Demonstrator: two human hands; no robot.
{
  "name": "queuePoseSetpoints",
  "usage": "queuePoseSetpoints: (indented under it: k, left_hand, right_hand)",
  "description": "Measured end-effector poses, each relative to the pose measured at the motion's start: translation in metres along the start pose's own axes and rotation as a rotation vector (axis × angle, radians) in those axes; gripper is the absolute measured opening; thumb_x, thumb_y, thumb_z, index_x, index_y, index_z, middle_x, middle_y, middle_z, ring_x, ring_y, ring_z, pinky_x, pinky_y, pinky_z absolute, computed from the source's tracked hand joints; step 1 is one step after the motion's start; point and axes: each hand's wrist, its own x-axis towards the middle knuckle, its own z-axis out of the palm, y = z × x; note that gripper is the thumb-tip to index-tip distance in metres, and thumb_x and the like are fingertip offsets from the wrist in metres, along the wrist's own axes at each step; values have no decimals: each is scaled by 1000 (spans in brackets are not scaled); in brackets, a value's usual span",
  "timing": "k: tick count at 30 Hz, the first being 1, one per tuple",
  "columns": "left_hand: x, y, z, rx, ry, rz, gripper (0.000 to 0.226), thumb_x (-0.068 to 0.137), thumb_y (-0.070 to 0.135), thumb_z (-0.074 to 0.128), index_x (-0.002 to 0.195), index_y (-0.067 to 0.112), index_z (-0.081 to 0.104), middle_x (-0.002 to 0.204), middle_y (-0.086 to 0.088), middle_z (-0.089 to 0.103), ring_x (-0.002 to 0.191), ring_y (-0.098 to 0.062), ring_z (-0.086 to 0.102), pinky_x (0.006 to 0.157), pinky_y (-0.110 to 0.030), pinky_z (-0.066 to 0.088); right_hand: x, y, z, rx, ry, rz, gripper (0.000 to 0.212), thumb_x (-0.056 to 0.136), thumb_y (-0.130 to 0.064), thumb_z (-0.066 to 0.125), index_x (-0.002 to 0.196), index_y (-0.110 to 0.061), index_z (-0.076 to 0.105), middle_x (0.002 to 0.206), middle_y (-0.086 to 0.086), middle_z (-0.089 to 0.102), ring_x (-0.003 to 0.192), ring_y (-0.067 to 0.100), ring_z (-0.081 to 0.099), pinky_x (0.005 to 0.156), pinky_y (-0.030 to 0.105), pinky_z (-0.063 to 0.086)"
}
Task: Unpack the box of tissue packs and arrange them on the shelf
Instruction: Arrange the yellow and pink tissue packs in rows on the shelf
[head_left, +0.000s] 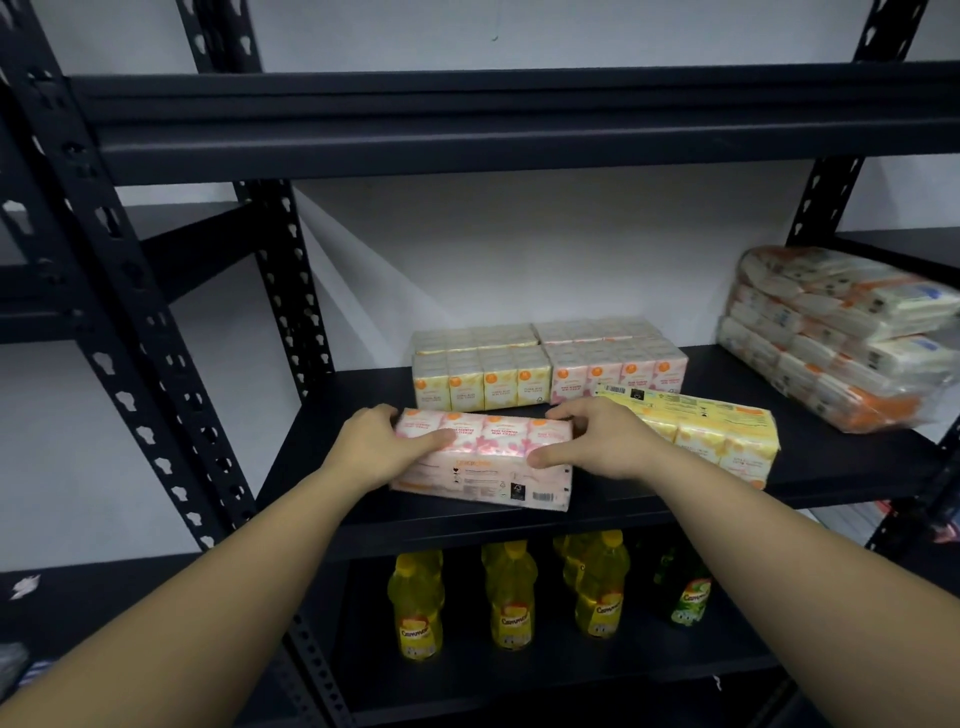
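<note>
A pink tissue pack (488, 467) lies on the front of the black shelf (649, 506). My left hand (382, 441) grips its left end, thumb across the top. My right hand (597, 441) grips its right end the same way. A yellow tissue pack (722, 441) lies just to its right, touching my right hand's back. Behind them stand a yellow pack (480, 382) and a pink pack (618, 371) in a row by the wall, with more packs behind them. The box is not in view.
A bulging plastic bundle of white and orange tissue packs (831, 338) sits at the shelf's right end. Several yellow bottles (509, 597) and a green bottle (688, 592) stand on the shelf below. A black upright post (130, 338) rises at the left.
</note>
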Motion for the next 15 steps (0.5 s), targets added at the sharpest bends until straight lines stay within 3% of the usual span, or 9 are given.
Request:
queuePoseSetpoints:
  k: [3, 5, 10, 12, 15]
  left_hand:
    - [-3, 4, -2, -62, -57, -35, 68, 74, 69, 76, 113, 15, 69, 97, 6, 72, 85, -8, 69, 68, -24, 56]
    - [-4, 8, -4, -73, -56, -46, 62, 76, 69, 75, 108, 16, 69, 93, 6, 72, 82, -9, 70, 67, -24, 56]
    - [-10, 9, -3, -130, -2, -47, 55, 79, 60, 79, 111, 15, 70, 90, 8, 72, 80, -7, 70, 64, -22, 54]
    - [-12, 9, -4, -151, 43, -28, 58, 78, 55, 82, 117, 14, 69, 92, 10, 70, 81, -5, 68, 64, -21, 52]
    - [-14, 10, -6, -155, 111, 15, 76, 74, 49, 88, 135, 13, 60, 105, 7, 69, 89, -7, 66, 70, -21, 52]
  right_hand:
    - [2, 3, -3, 1, 26, 39, 65, 67, -55, 90, 117, -20, 69, 106, -9, 70, 98, 14, 68, 77, 34, 61]
    - [3, 4, 0, 54, 14, 83, 53, 70, -58, 87, 102, -20, 70, 98, -5, 74, 90, 15, 72, 69, 37, 65]
    - [5, 7, 12, 88, 128, 55, 45, 79, -61, 79, 91, -18, 72, 85, -2, 77, 80, 18, 75, 73, 44, 65]
    - [3, 6, 12, 98, 168, 15, 42, 82, -54, 81, 102, -18, 71, 87, -6, 74, 84, 16, 72, 74, 38, 61]
    - [4, 7, 12, 129, 210, -24, 62, 83, -42, 84, 133, -14, 60, 90, -9, 69, 81, 7, 66, 62, 23, 49]
